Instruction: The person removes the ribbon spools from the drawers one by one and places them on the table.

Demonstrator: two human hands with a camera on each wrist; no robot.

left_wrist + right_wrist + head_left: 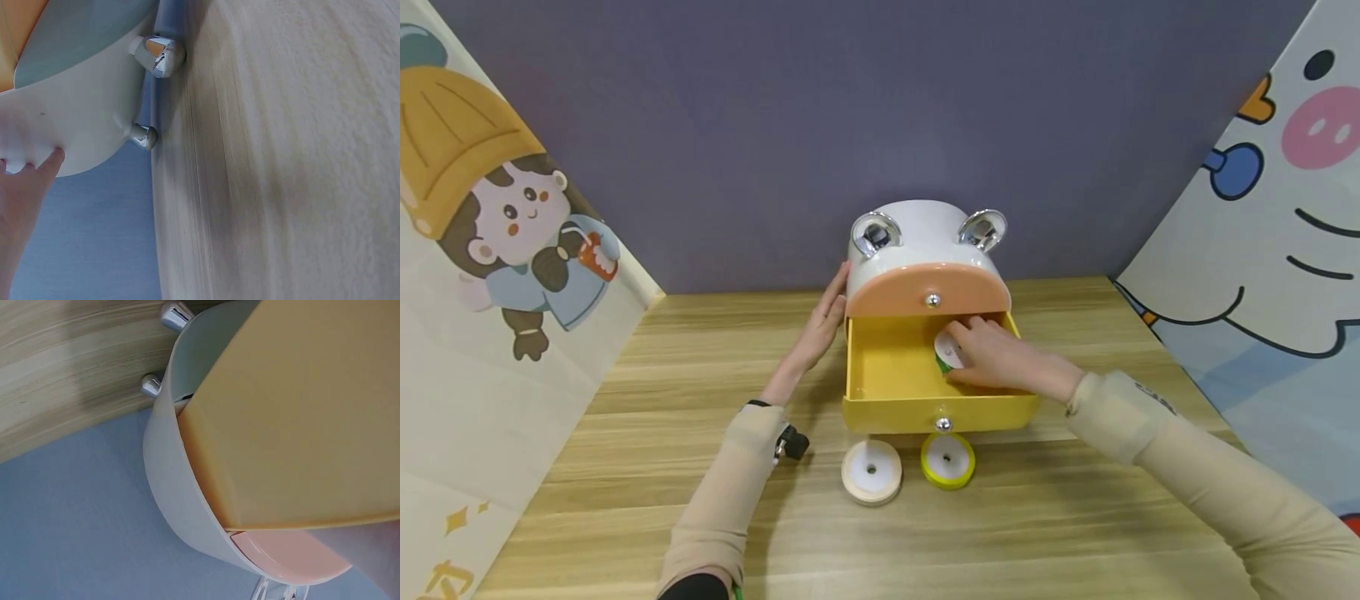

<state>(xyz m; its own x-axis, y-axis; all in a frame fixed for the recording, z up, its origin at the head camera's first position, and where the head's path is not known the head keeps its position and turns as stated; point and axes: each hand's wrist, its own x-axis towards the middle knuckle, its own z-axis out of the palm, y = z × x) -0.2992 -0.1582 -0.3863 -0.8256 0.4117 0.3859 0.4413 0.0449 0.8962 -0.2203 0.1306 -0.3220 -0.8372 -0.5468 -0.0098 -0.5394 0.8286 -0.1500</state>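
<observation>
The left hand point(820, 329) is bracing the white cabinet point(917, 242) with flat fingers while the right hand point(992, 354) is pinching a green ribbon roll point(946, 353) inside the open yellow drawer point(887, 375); lowering it flat against the floor would suit best.

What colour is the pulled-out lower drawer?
Yellow. The open drawer shows best in the head view, with the right hand inside it.

Cabinet on desk, drawer pulled out

A roll point(948, 352) is held inside the drawer point(887, 379); two rolls point(872, 471) are laid near, before it.
</observation>
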